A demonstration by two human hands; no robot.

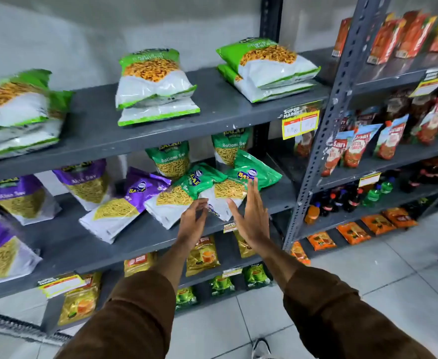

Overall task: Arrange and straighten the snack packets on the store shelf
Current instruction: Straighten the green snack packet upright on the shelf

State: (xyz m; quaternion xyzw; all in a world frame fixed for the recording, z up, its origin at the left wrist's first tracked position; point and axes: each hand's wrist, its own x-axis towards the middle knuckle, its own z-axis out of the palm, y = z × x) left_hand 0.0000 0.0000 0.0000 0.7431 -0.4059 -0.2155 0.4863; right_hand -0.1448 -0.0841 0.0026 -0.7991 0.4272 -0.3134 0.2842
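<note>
Two green Ratlami Sev packets lie flat and skewed on the middle shelf (57, 244): one (186, 190) on the left, another (246, 177) overlapping it on the right. My left hand (193, 218) hovers with curled fingers at the near edge of the left packet. My right hand (251, 213) is flat with fingers spread, its fingertips over the right packet. Neither hand grips anything. A purple Aloo Sev packet (124, 206) lies tilted just left of them. Two green packets (171, 161) (229, 147) stand upright behind.
Purple packets (21, 200) line the middle shelf's left. Green-topped snack stacks (155, 84) sit on the upper shelf. Yellow packets (203, 255) fill the lower shelf. A second rack (326, 120) at right holds ketchup pouches and bottles. The floor is tiled.
</note>
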